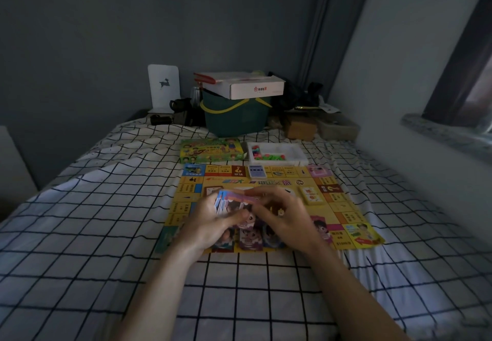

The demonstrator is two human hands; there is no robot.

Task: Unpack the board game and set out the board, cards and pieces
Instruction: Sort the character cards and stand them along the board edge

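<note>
Cards (231, 202) are gripped in the left hand (213, 220); one is pinched by the right hand (282, 215). The board (343, 207) lies beneath both hands.

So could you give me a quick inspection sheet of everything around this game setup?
Surface: bed with a white, black-grid sheet.
Job's things: yellow game board laid flat on the bed; green game box and white tray of coloured pieces beyond it; blue card deck, pink deck and yellow deck on the board; picture cards along its near edge.
Clutter: dark green bucket with a white carton on top, cardboard box, white deer card.
Hands: left hand grips a stack of cards; right hand pinches the stack.
Cables: nothing seen.
Surroundings: grey wall, window sill at right.
</note>
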